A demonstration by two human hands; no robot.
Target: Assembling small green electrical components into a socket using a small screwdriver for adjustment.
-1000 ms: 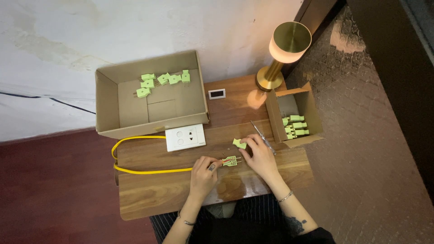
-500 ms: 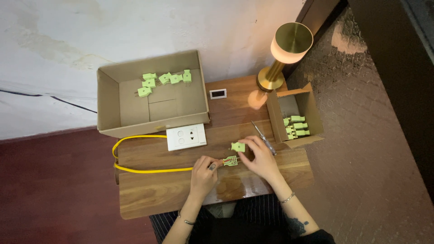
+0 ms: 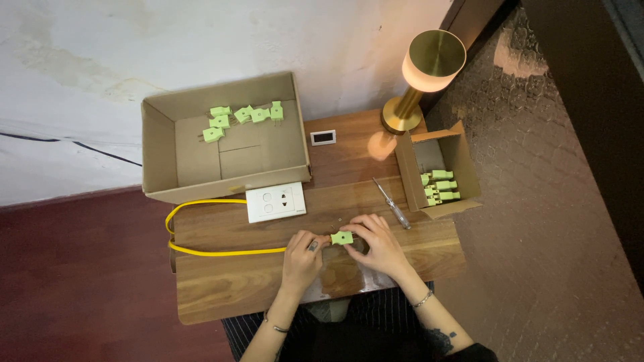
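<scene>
A light green plug (image 3: pixel 341 237) sits at the end of a yellow cable (image 3: pixel 201 249) near the front of the wooden table (image 3: pixel 221 285). My left hand (image 3: pixel 302 258) pinches the cable right where it enters the plug. My right hand (image 3: pixel 379 241) closes its fingers on the plug's right side and top. Both hands meet at the plug, just above the tabletop.
A large open cardboard box (image 3: pixel 161 154) with several green plugs stands at the back left. A white socket plate (image 3: pixel 276 202) lies in front of it. A screwdriver (image 3: pixel 392 203), a small box (image 3: pixel 463 157) of green plugs, a brass lamp (image 3: pixel 422 74) and a small white device (image 3: pixel 323 137) are to the right.
A green plug part that lay apart on the table is now together with the piece on the cable end. My right hand has moved left onto it.
</scene>
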